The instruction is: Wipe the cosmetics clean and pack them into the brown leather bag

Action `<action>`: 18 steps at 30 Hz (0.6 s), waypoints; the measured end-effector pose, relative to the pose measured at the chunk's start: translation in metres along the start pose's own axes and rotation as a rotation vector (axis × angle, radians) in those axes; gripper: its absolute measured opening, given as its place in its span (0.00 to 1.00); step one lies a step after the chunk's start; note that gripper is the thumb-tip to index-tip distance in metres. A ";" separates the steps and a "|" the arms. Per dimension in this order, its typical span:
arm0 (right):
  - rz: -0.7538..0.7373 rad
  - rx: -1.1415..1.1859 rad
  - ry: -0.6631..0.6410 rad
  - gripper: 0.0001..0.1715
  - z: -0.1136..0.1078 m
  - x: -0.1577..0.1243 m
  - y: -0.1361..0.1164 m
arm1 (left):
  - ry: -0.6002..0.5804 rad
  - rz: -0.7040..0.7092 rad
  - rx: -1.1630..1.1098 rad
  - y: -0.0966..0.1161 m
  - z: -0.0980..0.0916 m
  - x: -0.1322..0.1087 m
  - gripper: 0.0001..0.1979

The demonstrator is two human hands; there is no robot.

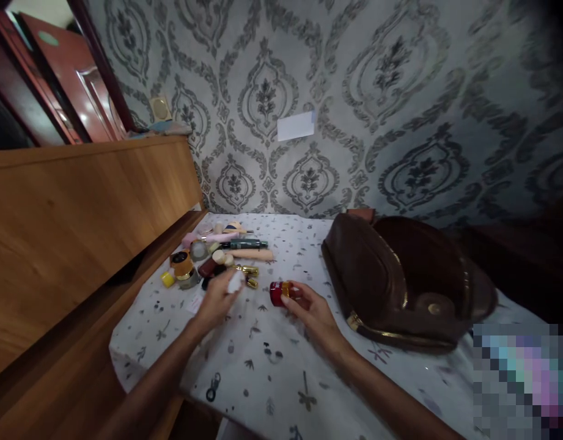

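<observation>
My right hand [309, 307] is closed on a small red jar with a gold band [280, 293], held just above the white patterned sheet [281, 360]. To its left, my left hand [218, 298] is pinched round a small white object [236, 282], blurred by motion. Just beyond the left hand lies a cluster of cosmetics: an orange-lidded jar [183, 267], a yellow cap [167, 278], gold tubes [247, 269], a dark green pen-like tube [244, 244] and a peach tube [251, 255].
A brown leather bag [400, 281] lies open to the right of my hands. A wooden headboard or cabinet side [79, 214] runs along the left. Patterned grey wallpaper [354, 91] stands behind, with a white paper slip [296, 126] stuck on it.
</observation>
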State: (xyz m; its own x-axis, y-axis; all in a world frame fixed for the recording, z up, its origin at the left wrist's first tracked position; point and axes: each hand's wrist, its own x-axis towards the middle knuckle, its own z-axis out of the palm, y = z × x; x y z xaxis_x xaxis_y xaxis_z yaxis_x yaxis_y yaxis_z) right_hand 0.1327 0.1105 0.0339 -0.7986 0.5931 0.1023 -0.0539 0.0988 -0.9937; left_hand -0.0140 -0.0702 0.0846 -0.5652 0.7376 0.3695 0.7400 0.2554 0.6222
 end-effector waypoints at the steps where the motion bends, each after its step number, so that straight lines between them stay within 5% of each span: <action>1: -0.054 -0.133 0.009 0.31 0.002 0.008 -0.004 | 0.066 -0.025 0.057 -0.008 -0.017 -0.001 0.12; 4: -0.210 -0.581 0.022 0.27 0.010 0.034 -0.019 | 0.214 -0.161 0.427 -0.030 -0.062 -0.004 0.13; 7: -0.208 -0.884 0.000 0.25 0.025 0.056 -0.027 | 0.114 -0.277 0.725 -0.050 -0.084 -0.006 0.17; 12: -0.183 -0.949 -0.040 0.25 0.047 0.075 -0.012 | 0.052 -0.302 0.674 -0.072 -0.081 -0.003 0.20; 18: -0.206 -0.825 0.028 0.35 0.033 0.060 0.002 | 0.133 -0.247 0.607 -0.069 -0.083 -0.005 0.20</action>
State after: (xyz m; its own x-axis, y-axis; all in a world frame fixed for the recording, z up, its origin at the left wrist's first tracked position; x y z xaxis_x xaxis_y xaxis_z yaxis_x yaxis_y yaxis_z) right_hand 0.0646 0.1203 0.0361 -0.8051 0.5178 0.2893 0.2664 0.7514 -0.6037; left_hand -0.0926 -0.1440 0.0971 -0.7557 0.5391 0.3720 0.6351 0.7419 0.2151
